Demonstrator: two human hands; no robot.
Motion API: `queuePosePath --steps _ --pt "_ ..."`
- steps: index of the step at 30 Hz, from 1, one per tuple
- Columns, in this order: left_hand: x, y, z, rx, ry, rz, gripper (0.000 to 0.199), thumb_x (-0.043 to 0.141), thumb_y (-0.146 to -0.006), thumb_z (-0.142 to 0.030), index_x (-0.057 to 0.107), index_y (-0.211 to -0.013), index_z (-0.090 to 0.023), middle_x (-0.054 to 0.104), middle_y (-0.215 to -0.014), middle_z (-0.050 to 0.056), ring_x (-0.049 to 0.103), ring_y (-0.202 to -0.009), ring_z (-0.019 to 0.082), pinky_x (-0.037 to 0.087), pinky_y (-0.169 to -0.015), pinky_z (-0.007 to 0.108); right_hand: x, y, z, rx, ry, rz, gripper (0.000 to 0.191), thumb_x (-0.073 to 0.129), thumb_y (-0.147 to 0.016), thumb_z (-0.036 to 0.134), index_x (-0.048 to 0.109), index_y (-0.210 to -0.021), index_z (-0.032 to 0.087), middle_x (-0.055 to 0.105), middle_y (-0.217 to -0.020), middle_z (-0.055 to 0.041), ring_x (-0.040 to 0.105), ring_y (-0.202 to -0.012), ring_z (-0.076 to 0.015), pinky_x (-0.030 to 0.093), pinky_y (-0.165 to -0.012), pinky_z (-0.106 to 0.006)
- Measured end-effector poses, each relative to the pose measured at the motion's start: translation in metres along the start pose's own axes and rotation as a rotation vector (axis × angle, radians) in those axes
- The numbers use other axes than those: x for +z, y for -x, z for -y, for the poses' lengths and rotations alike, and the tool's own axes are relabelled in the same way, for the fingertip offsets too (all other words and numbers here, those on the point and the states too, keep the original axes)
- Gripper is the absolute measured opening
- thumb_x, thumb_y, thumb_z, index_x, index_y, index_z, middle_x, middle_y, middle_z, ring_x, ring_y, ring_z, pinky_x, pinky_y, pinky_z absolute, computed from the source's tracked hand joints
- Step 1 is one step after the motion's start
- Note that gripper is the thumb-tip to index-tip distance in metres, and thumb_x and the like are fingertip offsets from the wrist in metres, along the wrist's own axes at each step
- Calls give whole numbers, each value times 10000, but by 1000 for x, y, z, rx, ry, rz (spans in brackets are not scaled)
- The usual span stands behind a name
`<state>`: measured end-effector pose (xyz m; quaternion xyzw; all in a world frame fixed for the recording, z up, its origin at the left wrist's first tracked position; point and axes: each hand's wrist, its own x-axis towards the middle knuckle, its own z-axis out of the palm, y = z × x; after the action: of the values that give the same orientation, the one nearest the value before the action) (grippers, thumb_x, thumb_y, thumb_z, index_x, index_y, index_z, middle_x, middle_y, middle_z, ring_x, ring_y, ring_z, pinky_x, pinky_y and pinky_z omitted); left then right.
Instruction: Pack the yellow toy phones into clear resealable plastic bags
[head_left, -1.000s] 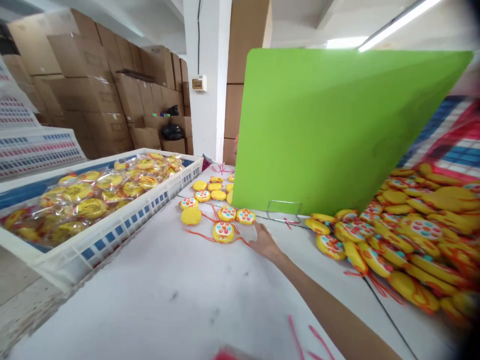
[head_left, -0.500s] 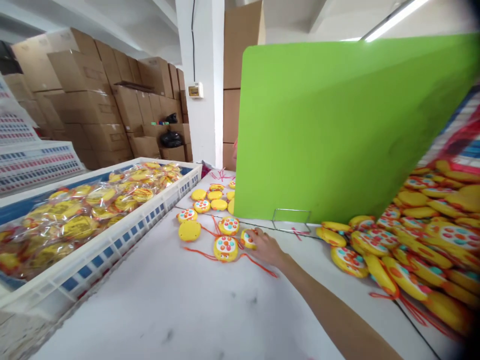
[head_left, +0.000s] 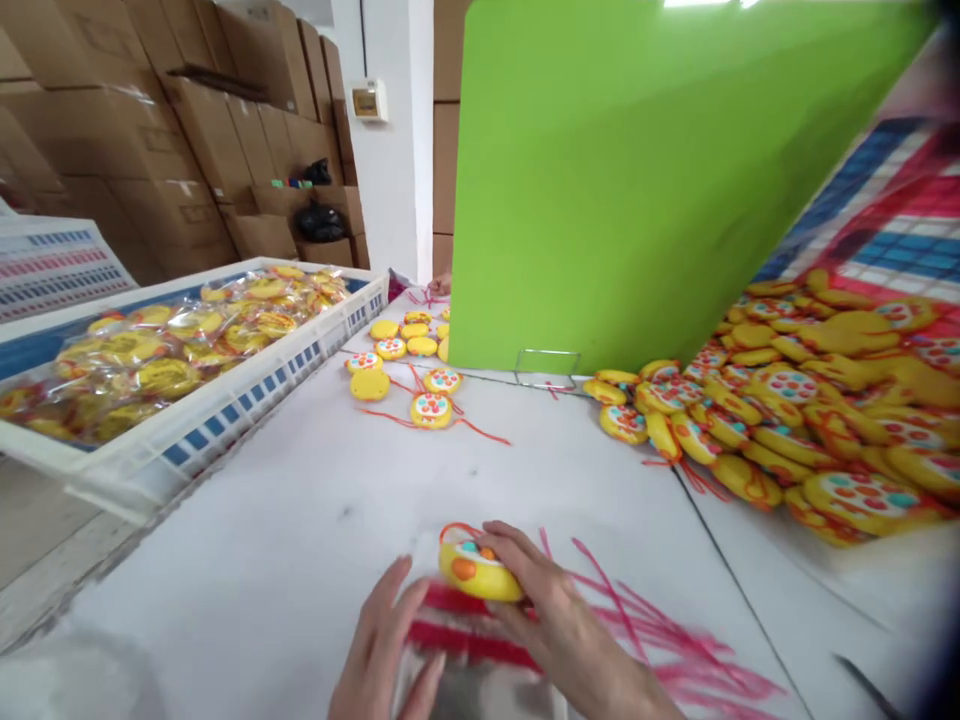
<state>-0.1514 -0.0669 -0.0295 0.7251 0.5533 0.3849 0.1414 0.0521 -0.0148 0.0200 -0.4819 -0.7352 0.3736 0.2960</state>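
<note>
My right hand point(head_left: 556, 612) grips a yellow toy point(head_left: 480, 578) with coloured buttons and an orange cord, thumb below and fingers on top. Left of it, my left hand point(head_left: 382, 640) has its fingers apart and holds nothing I can see. Between and beneath the hands lie clear plastic bags point(head_left: 476, 688) with a red-pink band; whether the left fingertips touch them I cannot tell. Farther up the table sit several similar yellow toys point(head_left: 431, 409), some button side up, their cords spread out.
A white crate point(head_left: 277, 375) of bagged yellow toys stands at left. Loose toys point(head_left: 787, 385) are heaped at right beside an upright green board point(head_left: 600, 190). Pink strips point(head_left: 660, 650) lie right of my hands, near a dark thin object point(head_left: 866, 685). Stacked cartons point(head_left: 150, 130) fill the background.
My right hand has picked up a toy from the far group and brought it near me. My left hand has come into view. The camera has tilted down.
</note>
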Motion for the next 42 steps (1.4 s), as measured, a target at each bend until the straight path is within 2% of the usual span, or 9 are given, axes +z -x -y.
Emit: queuePosePath --steps 4,8,18,25,28,30,32,35,42 --pt "6 -12 -17 248 4 73 471 458 -832 -113 408 -1276 -261 542 -1244 101 554 -1123 205 525 -877 289 16 30 4 84 -106 4 437 550 -746 65 540 -1107 312 638 -1059 15 610 -912 -161 473 -808 -243" --pt "12 -7 -25 197 78 89 397 473 -815 -97 487 -1183 -244 635 -1062 66 621 -996 171 540 -834 249 32 48 -1 96 -193 -91 302 614 -771 147 570 -1035 287 654 -975 15 610 -800 -157 493 -686 -224" --pt "23 8 -21 240 83 118 388 431 -828 -83 474 -1185 -228 620 -1095 76 598 -1033 175 521 -866 254 50 59 -14 -70 -307 -256 186 626 -803 238 584 -982 267 658 -967 -17 619 -866 -172 501 -707 -228" --pt "9 -3 -22 30 14 92 201 438 -872 -194 465 -1071 -212 586 -1043 67 589 -966 171 508 -818 256 24 40 -24 302 -707 -305 328 619 -788 414 589 -1011 176 636 -880 -51 596 -692 -158 490 -493 -218" --pt "19 10 -11 222 -139 171 81 454 -860 -208 534 -861 -202 611 -934 63 592 -870 197 508 -759 297 13 42 -31 411 -961 -345 413 679 -745 387 586 -1081 166 625 -965 -67 594 -728 -155 484 -475 -196" --pt "33 20 -4 409 -286 185 136 478 -842 -208 567 -942 -186 627 -977 80 591 -881 226 506 -750 327 15 48 -34 451 -1038 -363 425 715 -713 356 598 -1077 169 622 -977 -67 598 -744 -164 496 -495 -212" --pt "46 26 -2 473 -389 144 254 456 -843 -181 539 -1082 -152 634 -982 98 591 -872 242 499 -743 353 19 54 -35 462 -1046 -368 416 726 -704 342 605 -1067 177 620 -977 -63 598 -765 -177 504 -512 -233" --pt "56 27 -4 452 -361 129 243 381 -839 -105 556 -1003 -143 624 -827 80 578 -752 231 481 -686 358 24 60 -33 461 -1017 -363 380 719 -713 351 615 -1038 181 617 -962 -56 587 -796 -184 503 -527 -240" --pt "44 27 -10 275 -99 311 186 357 -844 -87 519 -847 -179 584 -805 59 531 -730 210 462 -639 325 20 79 -21 585 -828 -445 453 708 -695 457 599 -1045 190 633 -811 -29 571 -652 -148 501 -510 -244"
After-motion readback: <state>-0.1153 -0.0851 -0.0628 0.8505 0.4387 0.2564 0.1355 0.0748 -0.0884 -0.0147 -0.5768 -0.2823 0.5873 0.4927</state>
